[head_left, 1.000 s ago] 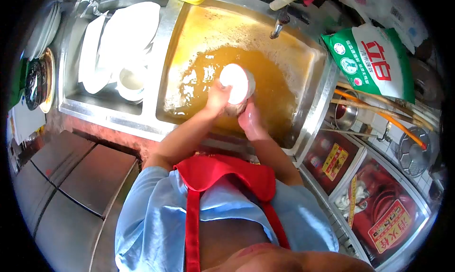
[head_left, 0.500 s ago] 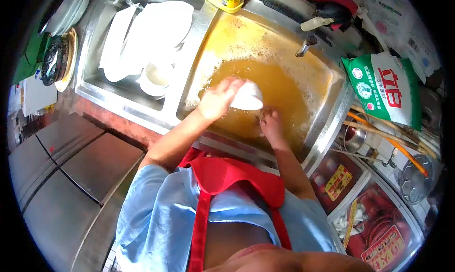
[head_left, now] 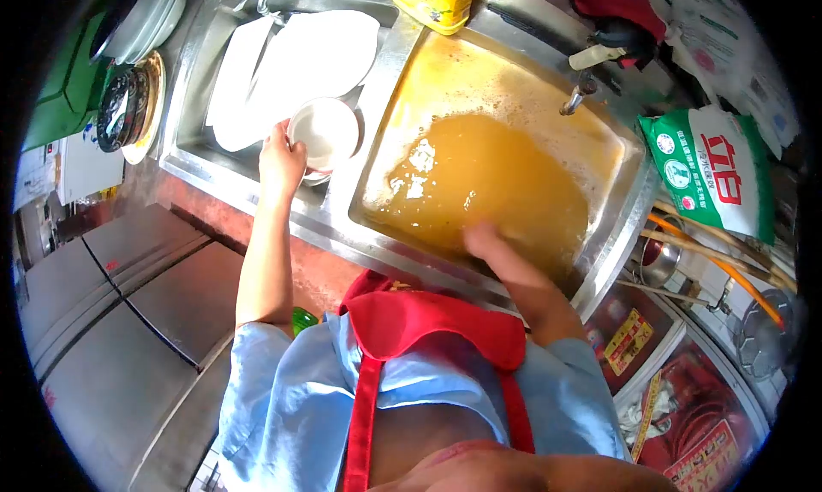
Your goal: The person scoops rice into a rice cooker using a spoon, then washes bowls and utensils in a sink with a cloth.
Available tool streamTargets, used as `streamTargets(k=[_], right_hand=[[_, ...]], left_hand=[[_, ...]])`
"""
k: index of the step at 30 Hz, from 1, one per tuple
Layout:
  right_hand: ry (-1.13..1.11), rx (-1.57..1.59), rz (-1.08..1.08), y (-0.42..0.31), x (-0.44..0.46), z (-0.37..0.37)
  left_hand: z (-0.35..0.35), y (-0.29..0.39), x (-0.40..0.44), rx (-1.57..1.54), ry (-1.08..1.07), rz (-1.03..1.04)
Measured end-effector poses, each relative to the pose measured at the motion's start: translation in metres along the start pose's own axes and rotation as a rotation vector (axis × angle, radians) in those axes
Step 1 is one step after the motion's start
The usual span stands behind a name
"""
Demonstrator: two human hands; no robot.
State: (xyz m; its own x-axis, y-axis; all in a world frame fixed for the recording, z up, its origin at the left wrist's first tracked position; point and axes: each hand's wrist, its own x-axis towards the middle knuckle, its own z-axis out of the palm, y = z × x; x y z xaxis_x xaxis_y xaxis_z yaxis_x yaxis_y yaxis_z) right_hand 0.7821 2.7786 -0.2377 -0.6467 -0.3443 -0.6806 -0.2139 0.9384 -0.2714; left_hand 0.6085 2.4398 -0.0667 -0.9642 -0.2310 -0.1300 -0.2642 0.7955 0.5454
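1. My left hand (head_left: 282, 160) has moved across from above the brown water (head_left: 514, 184) to the left basin (head_left: 214, 177), taking the white bowl (head_left: 324, 134) with it. A moment ago I had that bowl over the right basin (head_left: 612, 239), tipped downward; now its mouth faces up.

2. That puts the bowl out of the water and among the other white dishes (head_left: 317, 51). It sits above another bowl (head_left: 315, 179), whose edge shows just below it; I can't tell whether the two touch.

3. My left fingers are closed on the bowl's near-left rim, thumb toward the front. I see no sign that I've let go.

4. My right hand (head_left: 485, 238) has gone lower, and its fingers are under the murky surface near the front of the right basin. I can't tell whether they are open, closed or round something.

5. The bowl looks round, deep and smooth, pale inside with a soft shadow low in the hollow. I notice no clear food marks, though the glare and blur could hide a thin film or drops.

6. The brown water has foam round its edges and bright glints on the left, and it hides whatever may lie beneath.
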Motion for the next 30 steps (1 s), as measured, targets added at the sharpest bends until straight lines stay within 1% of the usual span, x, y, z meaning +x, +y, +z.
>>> streamTargets(k=[2, 3, 6, 7, 9, 12, 15, 18, 20, 21, 22, 23, 24, 25, 26, 27, 28, 29, 30], right_hand=[[0.095, 0.153, -0.02, 0.005, 0.002, 0.016], [0.046, 0.107, -0.056, 0.008, 0.001, 0.015], [-0.093, -0.015, -0.143, 0.017, 0.006, 0.006], [-0.128, -0.038, -0.165, 0.017, 0.007, 0.004], [-0.178, -0.068, -0.174, 0.012, 0.009, 0.004], [-0.228, -0.09, -0.173, 0.001, 0.011, 0.011], [-0.291, -0.088, -0.175, -0.004, 0.014, 0.014], [-0.374, -0.031, -0.157, 0.003, 0.016, 0.005], [-0.439, 0.082, -0.141, 0.017, 0.017, -0.009], [-0.459, 0.214, -0.113, 0.027, 0.016, -0.014], [-0.479, 0.355, -0.092, 0.038, 0.012, -0.02], [-0.48, 0.574, -0.047, 0.051, 0.007, -0.026], [-0.423, 0.84, 0.023, 0.06, -0.001, -0.029], [-0.336, 1.148, 0.088, 0.067, -0.009, -0.03], [-0.192, 1.418, 0.125, 0.069, -0.017, -0.03], [-0.04, 1.678, 0.125, 0.07, -0.025, -0.03], [0.122, 1.798, 0.074, 0.058, -0.036, -0.048], [0.291, 1.908, 0.021, 0.049, -0.043, -0.06], [0.229, 1.996, 0.071, 0.047, -0.045, -0.063]], left_hand=[[0.001, -0.006, 0.007, 0.143, 0.001, 0.071], [0.002, -0.008, 0.009, 0.213, -0.001, 0.106], [-0.002, -0.007, 0.019, 0.15, -0.134, -0.022], [-0.001, -0.009, 0.022, 0.212, -0.142, -0.028], [-0.001, -0.013, 0.029, 0.339, -0.157, -0.036], [-0.002, -0.012, 0.035, 0.337, -0.19, -0.044], [-0.007, 0.002, 0.027, 0.409, -0.102, 0.006], [-0.008, 0.019, 0.009, 0.403, 0.161, 0.123], [-0.003, 0.03, -0.005, 0.326, 0.225, 0.3], [0.001, 0.037, -0.013, 0.284, 0.262, 0.384], [0.007, 0.045, -0.02, 0.245, 0.273, 0.523], [0.018, 0.053, -0.029, 0.171, 0.206, 0.601], [0.032, 0.06, -0.039, 0.097, 0.138, 0.68], [0.05, 0.065, -0.052, -0.026, -0.081, 0.602], [0.069, 0.069, -0.067, -0.148, -0.299, 0.516], [0.085, 0.079, -0.08, -0.182, -0.531, 0.375], [0.101, 0.088, -0.092, -0.213, -0.76, 0.229], [0.12, 0.087, -0.104, -0.228, -0.838, 0.291], [0.14, 0.085, -0.115, -0.242, -0.915, 0.355]])
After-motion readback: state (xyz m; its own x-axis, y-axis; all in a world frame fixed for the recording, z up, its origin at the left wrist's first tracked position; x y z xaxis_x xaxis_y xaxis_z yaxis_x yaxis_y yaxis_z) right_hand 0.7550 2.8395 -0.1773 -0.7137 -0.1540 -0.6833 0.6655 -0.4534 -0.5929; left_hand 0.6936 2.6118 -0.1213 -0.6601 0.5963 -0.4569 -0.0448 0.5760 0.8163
